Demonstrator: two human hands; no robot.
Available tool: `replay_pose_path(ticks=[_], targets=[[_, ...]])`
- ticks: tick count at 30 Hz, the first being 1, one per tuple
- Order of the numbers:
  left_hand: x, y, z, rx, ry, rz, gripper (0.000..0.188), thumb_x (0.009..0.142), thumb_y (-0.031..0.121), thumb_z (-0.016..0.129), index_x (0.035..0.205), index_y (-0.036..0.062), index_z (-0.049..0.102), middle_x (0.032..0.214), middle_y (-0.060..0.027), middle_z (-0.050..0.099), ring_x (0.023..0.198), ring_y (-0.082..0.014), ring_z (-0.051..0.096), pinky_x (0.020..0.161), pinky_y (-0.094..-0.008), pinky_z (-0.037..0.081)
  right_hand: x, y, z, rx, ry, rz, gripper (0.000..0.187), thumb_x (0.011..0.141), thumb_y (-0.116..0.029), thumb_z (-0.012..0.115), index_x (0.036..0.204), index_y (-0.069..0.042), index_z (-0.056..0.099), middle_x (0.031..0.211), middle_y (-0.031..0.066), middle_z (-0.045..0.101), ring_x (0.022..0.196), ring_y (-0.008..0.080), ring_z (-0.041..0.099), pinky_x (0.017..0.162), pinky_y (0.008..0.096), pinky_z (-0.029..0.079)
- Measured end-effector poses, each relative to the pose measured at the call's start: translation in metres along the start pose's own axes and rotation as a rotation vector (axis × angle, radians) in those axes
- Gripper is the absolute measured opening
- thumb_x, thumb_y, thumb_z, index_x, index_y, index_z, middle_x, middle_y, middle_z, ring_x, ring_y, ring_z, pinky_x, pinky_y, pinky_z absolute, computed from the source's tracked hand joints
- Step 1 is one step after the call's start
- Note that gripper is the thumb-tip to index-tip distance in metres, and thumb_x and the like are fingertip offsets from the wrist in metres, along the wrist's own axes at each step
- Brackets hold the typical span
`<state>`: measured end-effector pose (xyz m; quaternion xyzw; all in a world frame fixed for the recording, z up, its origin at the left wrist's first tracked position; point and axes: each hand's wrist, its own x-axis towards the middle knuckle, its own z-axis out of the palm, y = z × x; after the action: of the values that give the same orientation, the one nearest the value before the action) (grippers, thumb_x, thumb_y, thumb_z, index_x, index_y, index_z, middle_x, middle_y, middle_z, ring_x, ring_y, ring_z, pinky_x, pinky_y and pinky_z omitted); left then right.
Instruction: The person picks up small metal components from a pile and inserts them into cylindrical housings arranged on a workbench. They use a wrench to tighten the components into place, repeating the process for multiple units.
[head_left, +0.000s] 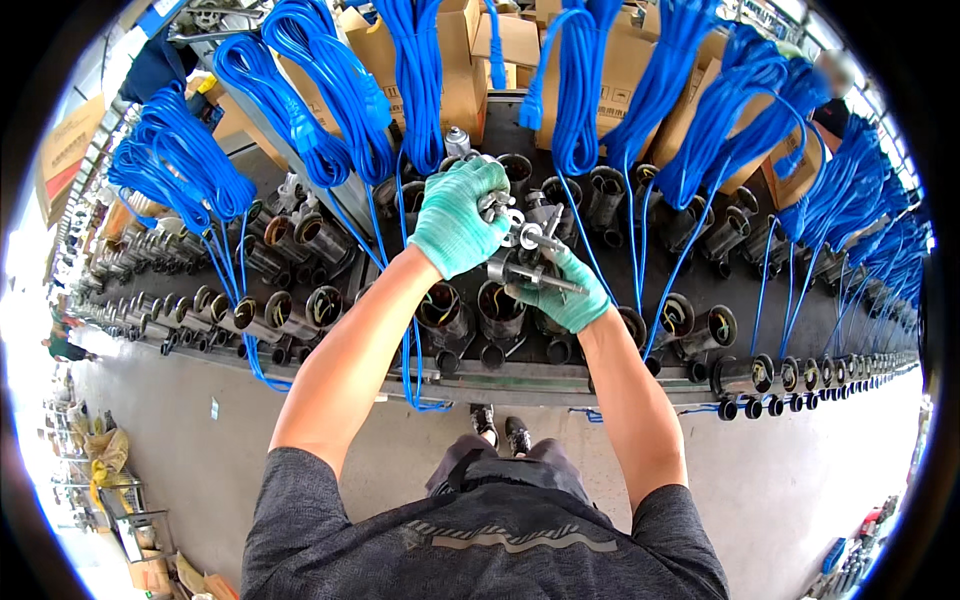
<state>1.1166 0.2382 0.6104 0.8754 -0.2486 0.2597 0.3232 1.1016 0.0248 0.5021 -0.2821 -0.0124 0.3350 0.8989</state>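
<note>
My left hand, in a green knit glove, is closed around small silvery metal parts above the bench. Lower and to the right, my right hand, gloved alike, grips metal parts with protruding shafts. One shaft carries a round collar, and the two hands' parts nearly meet; whether they touch I cannot tell. Fingers hide much of what each hand holds. Just beneath stand open dark cylindrical housings, some with thin wires inside.
Bundled blue power cords hang in a row ahead, their lines running down to the housings. Rows of similar housings line the dark bench on both sides. Cardboard boxes stand behind. A small metal canister sits beyond my left hand.
</note>
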Motion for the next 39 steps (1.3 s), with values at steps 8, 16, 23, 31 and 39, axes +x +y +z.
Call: replay_pose_path(ticks=[8, 16, 23, 31, 39], targets=[[-0.004, -0.079, 0.063, 0.234, -0.126, -0.294, 0.026, 0.077, 0.016, 0.079, 0.101, 0.0147, 0.07, 0.102, -0.0103, 0.071, 0.105, -0.0362, 0.068, 0.089, -0.0537, 0.049, 0.094, -0.043, -0.064, -0.176, 0.19, 0.405, 0.044, 0.1, -0.045, 0.075, 0.13, -0.013, 0.071, 0.125, 0.0137, 0.076, 0.114, 0.0333, 0.074, 0.092, 0.0536, 0.063], [-0.016, -0.109, 0.098, 0.272, -0.398, -0.582, 0.03, 0.086, 0.031, 0.081, 0.111, 0.0185, 0.072, 0.116, -0.008, 0.071, 0.115, -0.0351, 0.067, 0.097, -0.0567, 0.049, 0.136, -0.046, -0.106, -0.753, 0.67, 0.379, 0.046, 0.104, -0.051, 0.068, 0.135, -0.016, 0.069, 0.126, 0.0072, 0.074, 0.112, 0.0335, 0.072, 0.092, 0.0587, 0.06], [-0.024, -0.133, 0.13, 0.136, -0.743, -0.468, 0.072, 0.083, 0.046, 0.089, 0.143, 0.0151, 0.065, 0.146, -0.0143, 0.057, 0.134, -0.0383, 0.058, 0.113, -0.0509, 0.048, 0.089, -0.06, -0.122, -1.498, 0.595, -0.029, 0.035, 0.107, -0.028, 0.068, 0.13, -0.002, 0.068, 0.115, 0.0136, 0.077, 0.108, 0.0264, 0.073, 0.096, 0.0374, 0.054], [-0.031, -0.253, 0.112, 0.104, -0.709, -0.462, 0.034, 0.098, 0.004, 0.059, 0.129, 0.0068, 0.072, 0.133, -0.0219, 0.071, 0.124, -0.0405, 0.067, 0.103, -0.0487, 0.052, -0.04, -0.028, -0.011, -1.261, 0.558, -0.242, 0.024, 0.107, -0.011, 0.066, 0.129, 0.0, 0.066, 0.114, 0.0066, 0.075, 0.102, 0.0106, 0.066, 0.092, 0.0263, 0.053], [-0.023, -0.266, 0.123, 0.612, -1.401, 0.133, 0.093, 0.085, 0.003, 0.075, 0.166, 0.032, 0.042, 0.165, -0.0181, 0.049, 0.148, -0.041, 0.052, 0.119, -0.0495, 0.046, -0.17, 0.046, -0.015, -0.982, 0.735, -0.224, 0.023, 0.107, -0.004, 0.064, 0.13, -0.003, 0.067, 0.122, 0.0046, 0.075, 0.104, 0.0089, 0.069, 0.089, 0.0238, 0.053]])
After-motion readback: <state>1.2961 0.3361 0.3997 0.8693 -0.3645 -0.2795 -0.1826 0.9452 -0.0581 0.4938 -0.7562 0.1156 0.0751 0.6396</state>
